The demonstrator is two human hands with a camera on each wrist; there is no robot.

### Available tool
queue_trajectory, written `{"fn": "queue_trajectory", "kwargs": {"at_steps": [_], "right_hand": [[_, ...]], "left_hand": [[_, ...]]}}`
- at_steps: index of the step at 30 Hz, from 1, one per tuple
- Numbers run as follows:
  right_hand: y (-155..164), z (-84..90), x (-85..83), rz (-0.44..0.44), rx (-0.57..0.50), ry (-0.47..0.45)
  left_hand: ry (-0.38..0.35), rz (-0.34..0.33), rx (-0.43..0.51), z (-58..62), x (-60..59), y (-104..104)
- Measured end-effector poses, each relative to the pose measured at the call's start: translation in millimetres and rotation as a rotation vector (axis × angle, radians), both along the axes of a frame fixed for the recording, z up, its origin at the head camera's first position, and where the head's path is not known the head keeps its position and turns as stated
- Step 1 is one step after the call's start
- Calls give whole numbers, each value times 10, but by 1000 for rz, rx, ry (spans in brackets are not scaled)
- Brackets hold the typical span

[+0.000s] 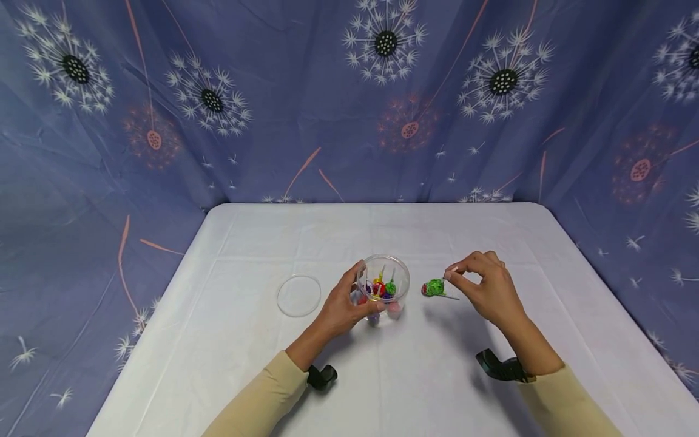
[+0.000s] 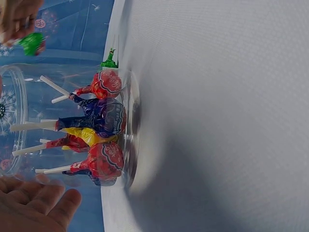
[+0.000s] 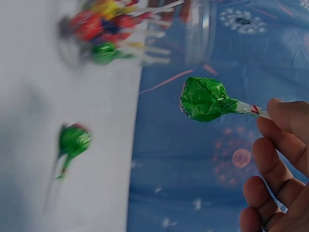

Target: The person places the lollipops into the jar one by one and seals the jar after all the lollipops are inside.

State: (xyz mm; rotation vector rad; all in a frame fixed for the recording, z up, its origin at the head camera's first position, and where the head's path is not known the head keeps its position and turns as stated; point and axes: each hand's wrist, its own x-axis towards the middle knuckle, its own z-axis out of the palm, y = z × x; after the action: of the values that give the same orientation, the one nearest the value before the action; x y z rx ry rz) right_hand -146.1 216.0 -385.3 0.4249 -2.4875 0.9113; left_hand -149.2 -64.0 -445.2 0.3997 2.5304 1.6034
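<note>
Right grip [image 1: 491,292] pinches green-wrapped lollipop [image 3: 203,101] by stick [image 3: 262,114], above worktop [image 1: 180,340], well in from right edge. Left grip [image 1: 338,311] curled round clear jar [image 1: 407,284]. Lollipop likely light, hard, slick-wrapped; stick the best hold.

Right wrist view: jar [image 3: 198,31] blurred, cut off at top edge; lower-left lollipop [image 3: 75,140] blurred; right hand [image 3: 283,180] cut off at right. Left wrist view: left hand [image 2: 36,208] cut off at lower left.
</note>
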Motion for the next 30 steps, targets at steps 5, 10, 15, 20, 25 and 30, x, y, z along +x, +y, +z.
{"fn": "queue_trajectory", "kwargs": {"at_steps": [5, 10, 15, 20, 25, 30], "right_hand": [[-177, 151, -90, 55, -35, 26], [-371, 230, -146, 116, -65, 38], [-537, 245, -172, 164, -60, 21], [-657, 209, -166, 198, -31, -4], [-746, 124, -162, 221, 14, -23], [-820, 30, -181, 248, 60, -29]], "left_hand": [[4, -3, 5, -4, -3, -6], [3, -2, 14, -7, -8, -6], [2, -2, 21, -4, -13, -3], [-4, -3, 15, 2, -19, -5], [10, -13, 11, 12, -14, -10], [13, -7, 9, 16, -4, -14]]}}
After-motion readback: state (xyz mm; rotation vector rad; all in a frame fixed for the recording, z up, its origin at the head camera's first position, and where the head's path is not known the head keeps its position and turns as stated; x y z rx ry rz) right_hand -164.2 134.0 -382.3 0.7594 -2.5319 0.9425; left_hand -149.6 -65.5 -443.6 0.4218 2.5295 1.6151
